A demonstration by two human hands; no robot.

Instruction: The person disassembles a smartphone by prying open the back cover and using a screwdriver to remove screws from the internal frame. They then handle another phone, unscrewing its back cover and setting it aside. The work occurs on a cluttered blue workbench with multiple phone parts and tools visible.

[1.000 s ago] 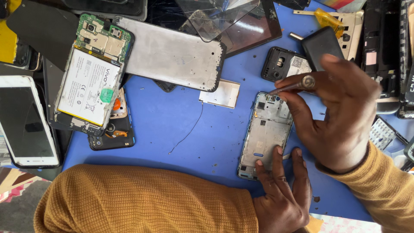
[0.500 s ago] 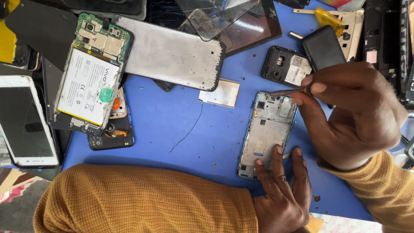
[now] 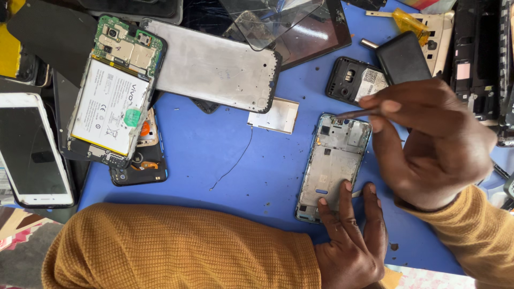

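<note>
A stripped grey phone frame (image 3: 334, 160) lies on the blue mat (image 3: 214, 160). My left hand (image 3: 350, 235) presses its lower end flat with the fingertips. My right hand (image 3: 428, 139) grips a thin metal tool (image 3: 356, 113) whose tip touches the frame's top edge. Both arms wear mustard knit sleeves.
An opened phone with a white battery (image 3: 112, 101) lies at left beside a silver back plate (image 3: 214, 67). A white-fronted phone (image 3: 29, 150) sits at far left. A loose thin wire (image 3: 235, 160), a small foil piece (image 3: 274, 115), cracked glass (image 3: 278, 21) and dark phone shells (image 3: 356, 80) surround the frame.
My right hand has lowered and shifted left, bringing the tool's tip down onto the frame's top edge. My left hand has stayed on the frame.
</note>
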